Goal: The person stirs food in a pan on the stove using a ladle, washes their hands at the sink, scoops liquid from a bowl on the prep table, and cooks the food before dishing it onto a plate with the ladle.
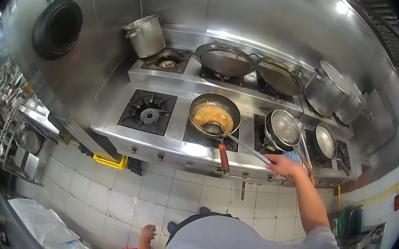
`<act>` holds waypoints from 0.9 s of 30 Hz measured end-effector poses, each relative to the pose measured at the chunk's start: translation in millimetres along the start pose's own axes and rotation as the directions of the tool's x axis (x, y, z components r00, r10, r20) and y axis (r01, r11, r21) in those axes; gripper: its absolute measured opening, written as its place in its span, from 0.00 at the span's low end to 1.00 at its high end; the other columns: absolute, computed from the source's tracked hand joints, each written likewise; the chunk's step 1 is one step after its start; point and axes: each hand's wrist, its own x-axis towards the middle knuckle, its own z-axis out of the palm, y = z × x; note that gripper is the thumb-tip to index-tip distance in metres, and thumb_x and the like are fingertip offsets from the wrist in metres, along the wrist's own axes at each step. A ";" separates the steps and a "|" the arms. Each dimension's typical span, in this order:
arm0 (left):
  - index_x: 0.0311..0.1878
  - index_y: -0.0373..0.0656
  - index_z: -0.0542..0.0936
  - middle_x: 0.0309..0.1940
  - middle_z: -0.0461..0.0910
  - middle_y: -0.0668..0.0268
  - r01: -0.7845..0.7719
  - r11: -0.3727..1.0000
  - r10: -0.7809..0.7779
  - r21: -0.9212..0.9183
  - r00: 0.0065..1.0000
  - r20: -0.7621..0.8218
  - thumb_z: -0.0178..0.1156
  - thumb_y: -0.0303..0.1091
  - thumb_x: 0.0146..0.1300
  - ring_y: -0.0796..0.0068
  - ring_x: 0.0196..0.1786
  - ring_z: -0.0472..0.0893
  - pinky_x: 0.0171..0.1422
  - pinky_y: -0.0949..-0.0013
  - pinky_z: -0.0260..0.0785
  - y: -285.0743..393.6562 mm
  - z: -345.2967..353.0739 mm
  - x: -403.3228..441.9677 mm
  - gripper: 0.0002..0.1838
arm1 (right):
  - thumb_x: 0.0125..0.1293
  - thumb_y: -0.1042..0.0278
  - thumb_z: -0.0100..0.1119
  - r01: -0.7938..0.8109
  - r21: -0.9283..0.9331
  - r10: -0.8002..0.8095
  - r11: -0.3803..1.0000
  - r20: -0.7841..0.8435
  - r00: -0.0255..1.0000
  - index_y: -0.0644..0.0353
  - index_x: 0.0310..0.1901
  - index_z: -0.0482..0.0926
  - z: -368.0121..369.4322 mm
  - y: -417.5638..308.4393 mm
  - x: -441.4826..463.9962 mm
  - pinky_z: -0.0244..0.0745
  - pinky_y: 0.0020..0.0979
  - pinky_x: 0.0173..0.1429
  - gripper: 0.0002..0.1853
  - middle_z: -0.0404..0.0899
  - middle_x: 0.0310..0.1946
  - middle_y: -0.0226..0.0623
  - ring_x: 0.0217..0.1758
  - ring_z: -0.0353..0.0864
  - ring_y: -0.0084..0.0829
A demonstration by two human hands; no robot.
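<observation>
My right hand [284, 165] is closed on the long metal handle of a ladle [245, 146]. The ladle's bowl rests in a dark wok [232, 107] on the front burner, in an orange-brown sauce with pieces in it [212, 113]. The wok's wooden handle [224, 158] points toward me over the stove's front edge, with no hand on it. My left hand [147, 233] hangs low at my side over the floor, away from the stove, its fingers loosely curled; whether it holds anything cannot be made out.
Left of the wok is a bare burner [149, 114]. Behind stand a tall pot [145, 37] and two wide pans [226, 59], one over a flame. To the right are stacked strainers [285, 127], a small pan [325, 140] and large pots [328, 87]. A black pan [58, 28] hangs upper left.
</observation>
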 end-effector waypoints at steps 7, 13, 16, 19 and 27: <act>0.56 0.46 0.79 0.42 0.84 0.65 -0.053 0.995 0.053 -0.090 0.999 0.005 0.60 0.45 0.72 0.74 0.32 0.81 0.32 0.66 0.75 19.8 11.8 -2.1 0.17 | 0.68 0.65 0.64 0.070 -0.230 -0.131 0.971 -0.262 0.956 0.57 0.70 0.74 26.7 0.1 53.1 0.73 0.33 0.32 0.28 0.83 0.36 0.38 0.30 0.77 0.27; 0.58 0.40 0.80 0.41 0.84 0.61 0.051 0.996 -0.054 -0.070 0.998 -0.042 0.60 0.42 0.70 0.69 0.30 0.81 0.30 0.65 0.75 -29.7 9.3 -26.0 0.20 | 0.66 0.56 0.63 -0.003 -0.199 -0.077 0.980 -0.393 0.916 0.56 0.68 0.74 43.5 8.7 95.1 0.77 0.46 0.56 0.29 0.86 0.47 0.52 0.51 0.85 0.53; 0.59 0.40 0.79 0.38 0.83 0.61 0.111 0.987 -0.114 -0.121 0.993 -0.022 0.59 0.42 0.70 0.70 0.26 0.79 0.26 0.65 0.73 -64.0 3.0 -32.1 0.20 | 0.66 0.57 0.64 -0.030 -0.276 -0.101 0.961 -0.448 0.888 0.55 0.69 0.74 48.5 7.7 98.5 0.78 0.45 0.54 0.30 0.86 0.47 0.53 0.50 0.85 0.53; 0.59 0.40 0.79 0.35 0.82 0.62 0.173 0.957 -0.186 -0.234 0.982 -0.034 0.59 0.42 0.70 0.72 0.24 0.77 0.24 0.66 0.71 -78.7 1.8 -42.2 0.20 | 0.66 0.58 0.64 0.046 -0.035 -0.056 0.998 -0.399 0.915 0.56 0.70 0.73 50.6 18.8 96.7 0.78 0.45 0.53 0.31 0.86 0.45 0.53 0.49 0.85 0.53; 0.57 0.41 0.79 0.39 0.83 0.63 0.138 0.975 -0.149 -0.171 0.987 -0.053 0.59 0.43 0.70 0.72 0.27 0.80 0.25 0.67 0.70 -62.8 16.0 -48.1 0.19 | 0.66 0.63 0.66 0.059 -0.238 -0.189 0.969 -0.569 0.800 0.62 0.72 0.69 50.1 55.8 120.8 0.79 0.41 0.44 0.34 0.86 0.37 0.51 0.35 0.85 0.46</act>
